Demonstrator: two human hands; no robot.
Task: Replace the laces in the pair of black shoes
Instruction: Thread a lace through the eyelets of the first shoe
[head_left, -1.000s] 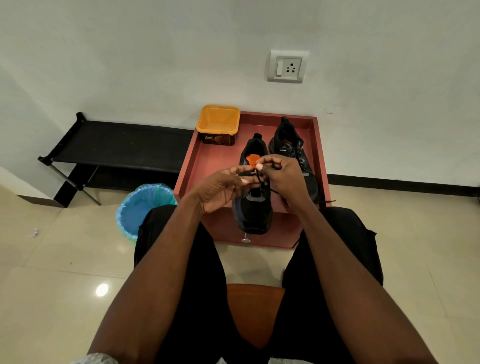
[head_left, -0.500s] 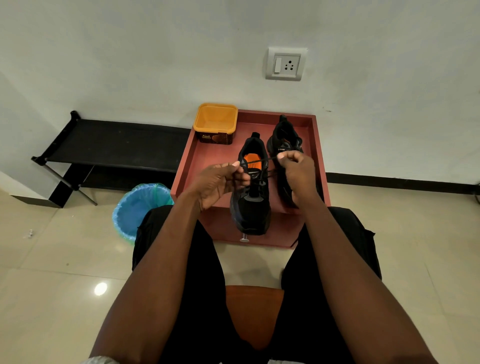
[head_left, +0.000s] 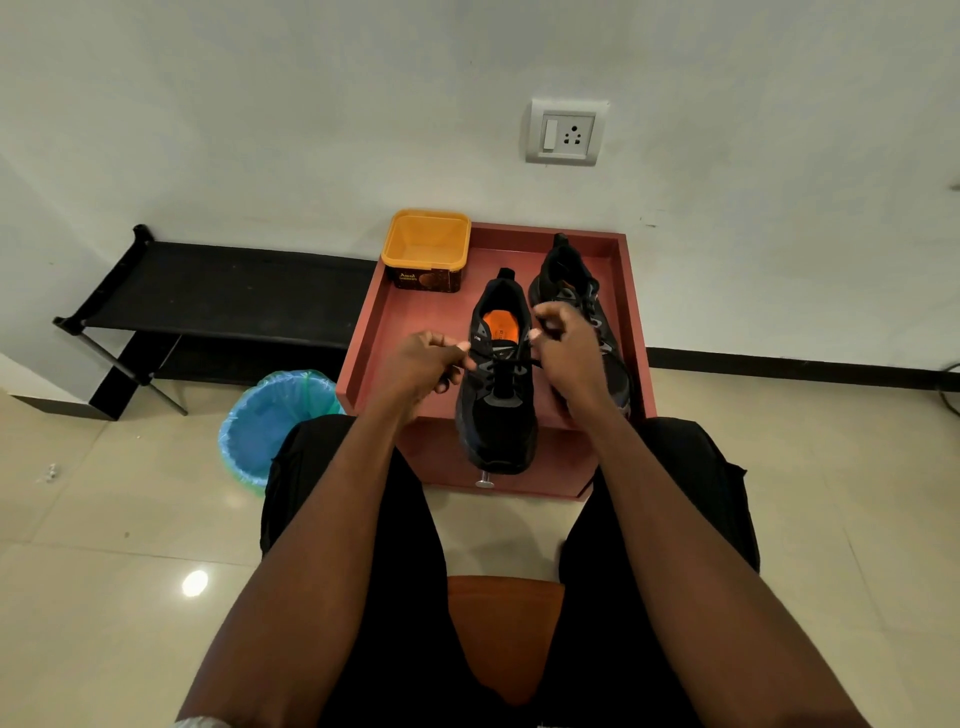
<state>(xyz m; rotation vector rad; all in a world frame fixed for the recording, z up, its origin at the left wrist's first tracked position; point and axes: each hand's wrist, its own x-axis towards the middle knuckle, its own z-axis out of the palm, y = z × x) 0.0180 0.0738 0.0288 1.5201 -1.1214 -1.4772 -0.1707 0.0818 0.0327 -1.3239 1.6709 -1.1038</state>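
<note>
A white wall (head_left: 311, 104) carries a socket (head_left: 565, 132), with a black skirting (head_left: 779, 366) along its foot at the right. The floor (head_left: 104, 597) is glossy beige tile with one bright light reflection (head_left: 195, 583). A low black bench (head_left: 218, 293) stands against the wall at left; a blue bin (head_left: 270, 421) sits beside it.

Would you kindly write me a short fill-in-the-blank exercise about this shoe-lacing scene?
1. Both shoes stand on a red ____.
2. The near shoe has an ____ insole.
3. The left hand and right hand each pinch an end of the ____.
4. The yellow tub sits at the tray's far ____ corner.

Missing words: tray; orange; lace; left
</note>
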